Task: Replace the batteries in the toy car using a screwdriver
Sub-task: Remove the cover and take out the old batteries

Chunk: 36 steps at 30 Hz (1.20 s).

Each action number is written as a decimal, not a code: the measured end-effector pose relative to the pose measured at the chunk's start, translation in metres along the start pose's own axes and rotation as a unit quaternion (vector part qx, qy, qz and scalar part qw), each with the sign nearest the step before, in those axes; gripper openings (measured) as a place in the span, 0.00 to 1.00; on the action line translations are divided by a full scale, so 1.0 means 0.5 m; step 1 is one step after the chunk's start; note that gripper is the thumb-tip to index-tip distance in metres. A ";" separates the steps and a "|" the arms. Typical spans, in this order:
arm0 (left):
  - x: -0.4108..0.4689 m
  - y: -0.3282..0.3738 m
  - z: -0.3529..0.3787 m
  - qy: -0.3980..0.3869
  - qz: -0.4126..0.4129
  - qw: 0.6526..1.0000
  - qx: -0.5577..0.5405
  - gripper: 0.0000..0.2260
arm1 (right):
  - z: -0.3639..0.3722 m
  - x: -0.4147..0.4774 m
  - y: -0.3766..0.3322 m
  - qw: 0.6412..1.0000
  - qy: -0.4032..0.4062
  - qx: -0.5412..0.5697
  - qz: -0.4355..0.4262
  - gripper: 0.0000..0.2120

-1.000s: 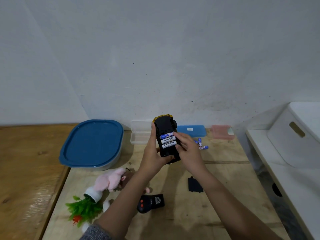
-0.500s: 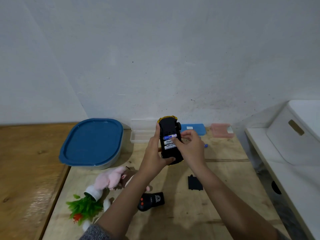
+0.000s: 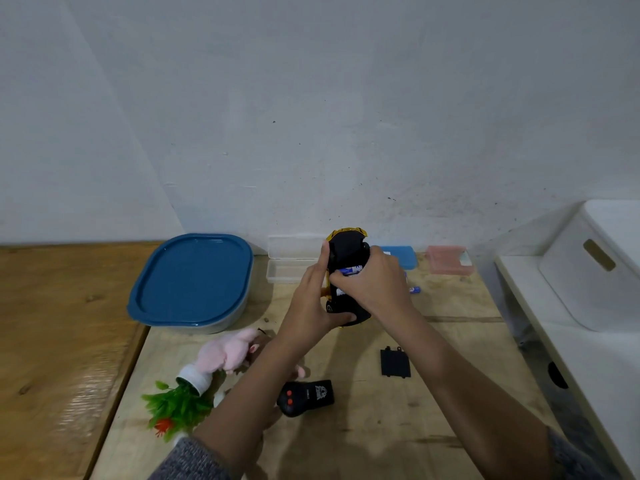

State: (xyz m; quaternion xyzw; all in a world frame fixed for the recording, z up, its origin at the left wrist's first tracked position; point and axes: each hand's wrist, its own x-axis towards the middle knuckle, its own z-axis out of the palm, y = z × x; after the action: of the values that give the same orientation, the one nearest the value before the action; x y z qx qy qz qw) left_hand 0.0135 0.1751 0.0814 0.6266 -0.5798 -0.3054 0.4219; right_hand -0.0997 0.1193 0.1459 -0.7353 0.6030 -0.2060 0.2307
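left hand [image 3: 311, 306] gripping upturned toy car [image 3: 346, 251], right hand [image 3: 375, 285] curled over its batteries [image 3: 350, 270]

A blue-lidded tub [image 3: 190, 278] sits at the desk's [image 3: 374, 441] far left corner. A pink soft toy [image 3: 228, 353] and a green plant [image 3: 178, 407] lie near the left edge. A pink box [image 3: 446, 259] sits at the far right corner.

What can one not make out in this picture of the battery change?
Head view only:
- Battery bay of the toy car: the right hand covers most of it; one battery shows, but the count is hidden.
- Its grip: hidden by its own back, so pinching or pressing is unclear.
- Loose battery: partly behind the right wrist; whether more lie there is hidden.
- Print on the remote: too small to read.
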 end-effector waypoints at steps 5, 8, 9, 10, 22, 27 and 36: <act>-0.003 -0.002 0.001 0.001 0.006 1.000 0.002 0.56 | 0.000 0.000 -0.005 1.000 0.000 0.003 -0.004 0.21; -0.004 -0.001 0.000 0.001 0.009 1.000 0.000 0.55 | 0.002 0.002 -0.001 1.000 -0.001 0.009 -0.005 0.21; -0.004 -0.001 0.001 0.001 0.011 1.000 -0.001 0.55 | 0.004 0.002 0.001 1.000 -0.001 0.015 -0.007 0.22; -0.004 -0.001 0.001 0.001 0.012 1.000 -0.001 0.55 | 0.007 0.002 0.004 1.000 -0.002 0.023 -0.009 0.22; 0.001 0.002 0.003 0.094 -0.021 0.993 -0.067 0.56 | 0.048 -0.036 0.058 0.963 0.036 0.254 -0.080 0.18; 0.000 0.007 0.012 0.105 -0.021 0.991 -0.082 0.55 | 0.053 -0.042 0.055 0.958 0.037 0.276 -0.071 0.18; 0.007 0.010 0.004 0.072 -0.012 0.994 -0.085 0.57 | 0.061 -0.045 0.038 0.918 0.029 0.395 -0.002 0.17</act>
State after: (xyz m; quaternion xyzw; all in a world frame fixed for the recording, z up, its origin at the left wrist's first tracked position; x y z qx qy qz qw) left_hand 0.0098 0.1715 0.0852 0.6161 -0.5121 -0.3125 0.5105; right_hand -0.1011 0.1407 0.1096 -0.5794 0.4771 -0.4494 0.4844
